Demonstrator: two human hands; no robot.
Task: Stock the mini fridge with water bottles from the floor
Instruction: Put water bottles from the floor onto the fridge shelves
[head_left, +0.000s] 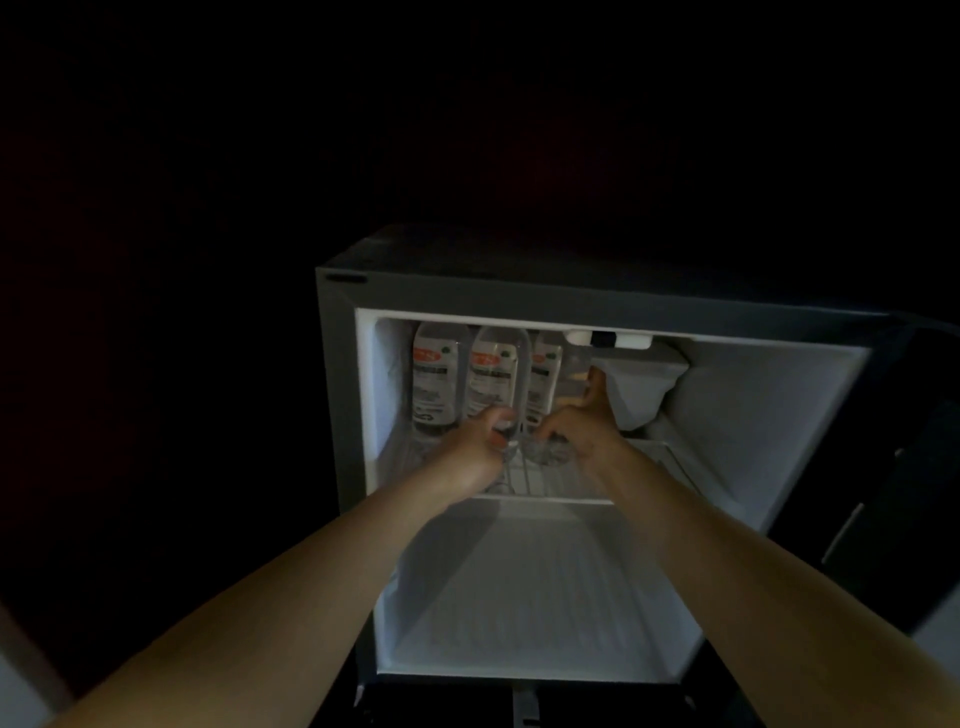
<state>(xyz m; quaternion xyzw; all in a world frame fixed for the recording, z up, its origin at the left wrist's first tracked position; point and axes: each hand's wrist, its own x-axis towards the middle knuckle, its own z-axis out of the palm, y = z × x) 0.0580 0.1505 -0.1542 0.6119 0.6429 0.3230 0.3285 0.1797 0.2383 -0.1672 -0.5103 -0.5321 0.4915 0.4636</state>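
You're reaching onto the wire shelf (545, 480) in the mini fridge (519, 291). Your left hand (475, 447) is gripping the middle bottle (493, 374) on that shelf. Can't tell what your right hand (576, 426) is holding.

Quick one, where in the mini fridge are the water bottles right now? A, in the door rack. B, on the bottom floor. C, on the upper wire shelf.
C: the labelled water bottles sit in a row on the wire shelf in the upper part of the mini fridge.
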